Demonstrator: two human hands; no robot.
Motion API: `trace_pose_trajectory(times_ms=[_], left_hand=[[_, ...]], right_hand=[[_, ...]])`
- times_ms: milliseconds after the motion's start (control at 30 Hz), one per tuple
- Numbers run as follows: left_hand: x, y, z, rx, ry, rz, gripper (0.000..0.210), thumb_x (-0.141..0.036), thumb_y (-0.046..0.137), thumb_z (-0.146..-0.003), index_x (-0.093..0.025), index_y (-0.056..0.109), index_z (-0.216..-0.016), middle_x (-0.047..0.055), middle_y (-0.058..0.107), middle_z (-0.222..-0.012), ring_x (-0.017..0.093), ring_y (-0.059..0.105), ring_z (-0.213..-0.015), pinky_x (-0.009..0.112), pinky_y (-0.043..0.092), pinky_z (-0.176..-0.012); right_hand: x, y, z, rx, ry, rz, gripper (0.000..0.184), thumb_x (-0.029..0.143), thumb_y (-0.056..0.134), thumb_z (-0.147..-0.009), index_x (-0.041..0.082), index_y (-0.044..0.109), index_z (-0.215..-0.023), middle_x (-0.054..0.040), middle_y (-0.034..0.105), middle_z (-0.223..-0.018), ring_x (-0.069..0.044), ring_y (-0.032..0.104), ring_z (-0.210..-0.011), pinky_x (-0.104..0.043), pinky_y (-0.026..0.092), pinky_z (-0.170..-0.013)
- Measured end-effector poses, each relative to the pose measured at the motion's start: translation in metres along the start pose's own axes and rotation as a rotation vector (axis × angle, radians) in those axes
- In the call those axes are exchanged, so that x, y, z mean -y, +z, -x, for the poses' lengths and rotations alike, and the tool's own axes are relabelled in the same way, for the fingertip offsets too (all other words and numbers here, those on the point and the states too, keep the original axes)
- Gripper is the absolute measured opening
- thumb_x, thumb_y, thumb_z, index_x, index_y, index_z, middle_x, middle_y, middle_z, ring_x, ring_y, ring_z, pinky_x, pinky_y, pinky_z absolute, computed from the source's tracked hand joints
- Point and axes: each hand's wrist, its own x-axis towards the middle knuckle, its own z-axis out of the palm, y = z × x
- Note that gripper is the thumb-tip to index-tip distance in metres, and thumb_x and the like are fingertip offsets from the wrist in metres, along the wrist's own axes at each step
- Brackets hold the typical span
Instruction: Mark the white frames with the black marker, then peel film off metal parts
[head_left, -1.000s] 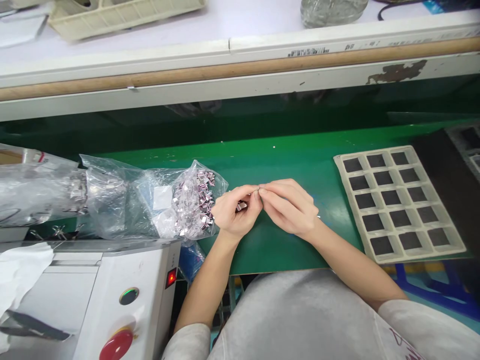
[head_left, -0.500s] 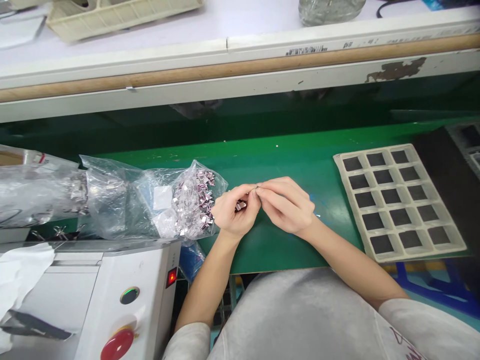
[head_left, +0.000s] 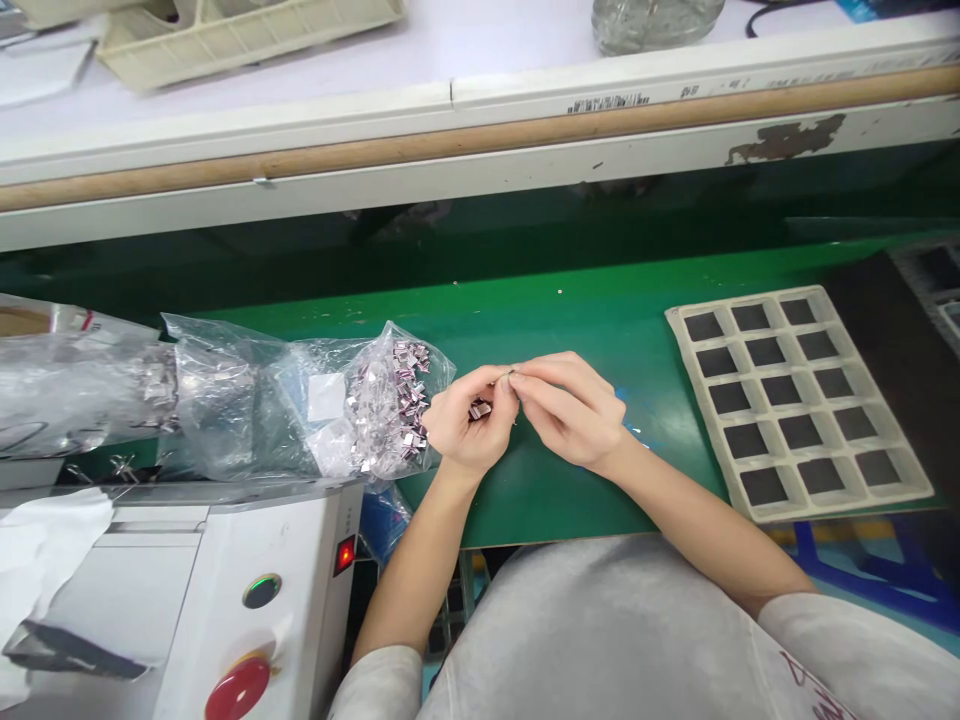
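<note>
My left hand (head_left: pixel 472 420) is closed in a pinch, and its fingertips meet those of my right hand (head_left: pixel 574 410) over the green bench. Between the fingertips is a tiny dark piece (head_left: pixel 511 373), too small to make out in full. Small shiny metal pieces (head_left: pixel 480 409) show in the curl of my left hand. Just left of that hand lies an open clear plastic bag (head_left: pixel 379 400) with many small silvery and purplish metal pieces (head_left: pixel 411 400) at its mouth.
A cream compartment tray (head_left: pixel 810 420) with dark-bottomed cells lies at right. At lower left stands a grey machine (head_left: pixel 225 600) with a red knob (head_left: pixel 238 690) and a lit red switch (head_left: pixel 345 553). Another plastic bag (head_left: pixel 75 390) lies behind it. A white shelf (head_left: pixel 480 70) runs across the back.
Both hands stay together with the fingertips touching. The fingertips have shifted very slightly, and a bit more of the tiny piece shows between them. The camera view has moved a little.
</note>
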Motion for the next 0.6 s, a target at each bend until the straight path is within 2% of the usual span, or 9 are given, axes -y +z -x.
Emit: trace_pose_trajectory(times_ms=[267, 367, 533, 600], left_hand=[[0.006, -0.001, 0.001, 0.005, -0.003, -0.045, 0.006, -0.025, 0.079, -0.101, -0.022, 0.083, -0.105, -0.003, 0.079, -0.076, 0.008, 0.066, -0.053, 0.021, 0.054, -0.056], [0.008, -0.001, -0.002, 0.013, -0.023, -0.035, 0.006, -0.025, 0.078, -0.101, -0.021, 0.082, -0.104, -0.003, 0.079, -0.076, 0.008, 0.066, -0.053, 0.02, 0.053, -0.056], [0.007, -0.001, -0.006, 0.063, -0.088, 0.027, 0.005, -0.025, 0.08, -0.101, -0.021, 0.082, -0.103, -0.005, 0.075, -0.069, 0.006, 0.063, -0.05, 0.018, 0.049, -0.054], [0.006, -0.001, -0.007, 0.081, -0.104, 0.057, 0.005, -0.023, 0.08, -0.1, -0.021, 0.082, -0.103, -0.005, 0.075, -0.069, 0.006, 0.063, -0.05, 0.018, 0.049, -0.054]], right_hand=[[-0.001, 0.006, 0.006, -0.015, 0.003, 0.047, 0.047, 0.008, 0.068, -0.104, 0.022, 0.07, -0.149, -0.0128, 0.084, -0.118, -0.027, 0.083, -0.104, -0.043, 0.075, -0.083], [0.001, 0.007, 0.003, -0.033, 0.004, 0.048, 0.041, 0.008, 0.069, -0.103, 0.02, 0.073, -0.142, -0.013, 0.085, -0.116, -0.027, 0.084, -0.101, -0.042, 0.075, -0.082], [0.005, 0.003, -0.009, -0.041, 0.147, -0.015, 0.03, 0.009, 0.068, -0.103, 0.022, 0.073, -0.13, -0.0092, 0.085, -0.106, -0.023, 0.082, -0.089, -0.04, 0.072, -0.075], [0.005, 0.003, -0.011, -0.043, 0.147, -0.007, 0.026, 0.009, 0.071, -0.102, 0.021, 0.074, -0.125, -0.0088, 0.084, -0.103, -0.022, 0.081, -0.086, -0.039, 0.07, -0.075]])
